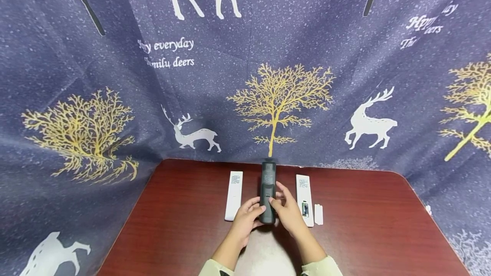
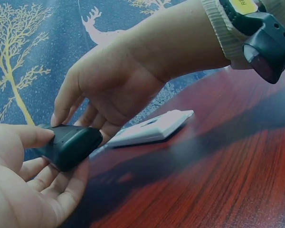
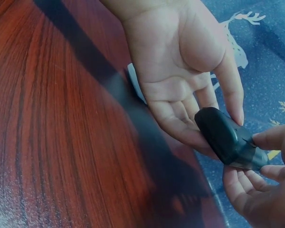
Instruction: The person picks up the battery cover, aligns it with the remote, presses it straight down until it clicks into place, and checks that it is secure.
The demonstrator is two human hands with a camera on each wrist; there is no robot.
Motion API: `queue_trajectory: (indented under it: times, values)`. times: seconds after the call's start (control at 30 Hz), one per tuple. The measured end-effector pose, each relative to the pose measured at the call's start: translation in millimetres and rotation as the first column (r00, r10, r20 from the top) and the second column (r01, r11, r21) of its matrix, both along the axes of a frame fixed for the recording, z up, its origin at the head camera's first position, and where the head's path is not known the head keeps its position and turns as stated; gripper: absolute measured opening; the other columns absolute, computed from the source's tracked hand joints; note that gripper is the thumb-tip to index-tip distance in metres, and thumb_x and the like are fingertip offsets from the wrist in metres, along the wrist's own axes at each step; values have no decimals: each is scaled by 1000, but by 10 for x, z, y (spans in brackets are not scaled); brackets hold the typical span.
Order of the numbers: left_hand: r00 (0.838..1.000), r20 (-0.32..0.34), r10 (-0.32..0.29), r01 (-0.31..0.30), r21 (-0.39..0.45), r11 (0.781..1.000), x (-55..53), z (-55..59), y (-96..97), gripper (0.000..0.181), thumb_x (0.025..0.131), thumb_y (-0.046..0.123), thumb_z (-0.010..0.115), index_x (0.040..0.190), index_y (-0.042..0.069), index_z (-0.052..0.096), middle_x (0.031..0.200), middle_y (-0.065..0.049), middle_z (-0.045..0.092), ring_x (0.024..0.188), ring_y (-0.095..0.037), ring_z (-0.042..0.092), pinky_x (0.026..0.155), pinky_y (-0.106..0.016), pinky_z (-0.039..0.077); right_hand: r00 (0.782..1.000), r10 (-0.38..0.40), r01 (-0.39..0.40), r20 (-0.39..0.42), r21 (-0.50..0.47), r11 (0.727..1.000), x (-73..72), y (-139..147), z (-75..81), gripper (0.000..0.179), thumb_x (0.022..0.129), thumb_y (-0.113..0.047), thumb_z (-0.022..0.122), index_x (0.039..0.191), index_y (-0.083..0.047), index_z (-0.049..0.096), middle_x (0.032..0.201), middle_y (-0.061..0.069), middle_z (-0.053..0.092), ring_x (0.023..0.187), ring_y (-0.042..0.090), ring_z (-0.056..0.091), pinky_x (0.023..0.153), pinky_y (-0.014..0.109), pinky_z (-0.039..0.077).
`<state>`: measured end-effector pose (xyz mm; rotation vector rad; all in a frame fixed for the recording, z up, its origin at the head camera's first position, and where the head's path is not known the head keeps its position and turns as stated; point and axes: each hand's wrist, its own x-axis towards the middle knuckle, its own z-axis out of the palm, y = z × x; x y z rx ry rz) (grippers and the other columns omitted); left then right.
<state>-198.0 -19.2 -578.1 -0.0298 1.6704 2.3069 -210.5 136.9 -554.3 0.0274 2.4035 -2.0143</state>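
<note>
A black remote control, its back with the printed label facing up, is held above the table between both hands. My left hand grips its near left side, thumb on top and fingers beneath, as the left wrist view shows too. From the right side, my right hand holds it with the thumb on the back near the battery cover's catch. In the right wrist view the rounded near end of the remote shows between the hands.
On the reddish-brown table, a white remote lies face down at left. At right lies another white remote with its battery compartment uncovered and a battery visible. Beside it is a small white battery cover. A patterned curtain hangs behind.
</note>
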Motion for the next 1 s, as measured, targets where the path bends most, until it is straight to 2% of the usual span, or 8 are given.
queue_trajectory:
  times: [0.6,0.83,1.0]
  values:
    - [1000,4,6,-6,-9,1000,3,-1,1,53,95,16,66,142,-2,50,129,-17,65,100,-16,69,79,-32,59,1000,-1,1,15,5,1000,-9,7,-4,63,96,-10,64,153,-12,40,125,23,63,97,21,67,78,29,57]
    - [1000,8,10,-10,-15,1000,2,3,5,52,95,16,66,141,-2,51,127,-16,66,99,-16,69,78,-31,58,1000,-5,5,-6,20,1000,6,3,-13,62,95,-8,64,153,-9,40,124,25,63,94,19,67,76,29,58]
    - [1000,7,8,-8,-12,1000,1,0,3,53,95,15,66,141,-2,50,127,-17,66,99,-16,69,78,-31,58,1000,-10,10,4,21,1000,11,3,2,62,95,-9,64,153,-12,41,125,23,63,95,20,67,76,28,57]
